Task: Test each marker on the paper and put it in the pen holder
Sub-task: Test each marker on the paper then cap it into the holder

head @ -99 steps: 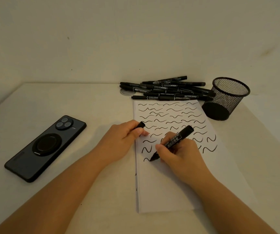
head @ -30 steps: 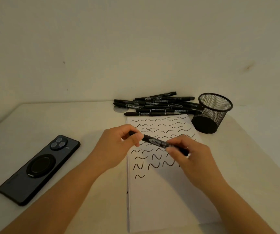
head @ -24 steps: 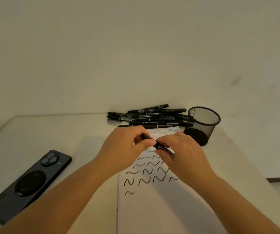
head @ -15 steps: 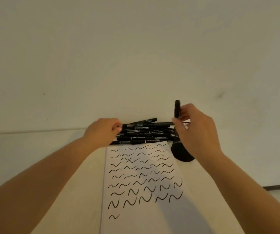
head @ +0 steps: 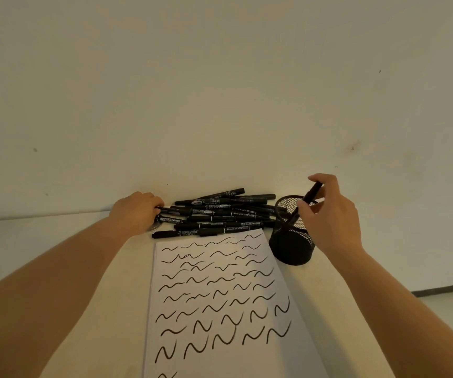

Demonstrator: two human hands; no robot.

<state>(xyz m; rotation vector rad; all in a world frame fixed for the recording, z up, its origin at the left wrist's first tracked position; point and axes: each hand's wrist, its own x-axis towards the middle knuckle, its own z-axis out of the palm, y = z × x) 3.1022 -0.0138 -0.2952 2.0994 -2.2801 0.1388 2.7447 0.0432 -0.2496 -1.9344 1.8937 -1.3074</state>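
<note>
Pinching a marker (head: 309, 197) in my right hand (head: 329, 214), I hold it tilted, lower end inside the pen holder (head: 292, 246) at two o'clock of the paper (head: 219, 296). My left hand (head: 135, 212) curls onto the marker pile (head: 219, 214) at twelve o'clock; what it grips I cannot tell.
</note>
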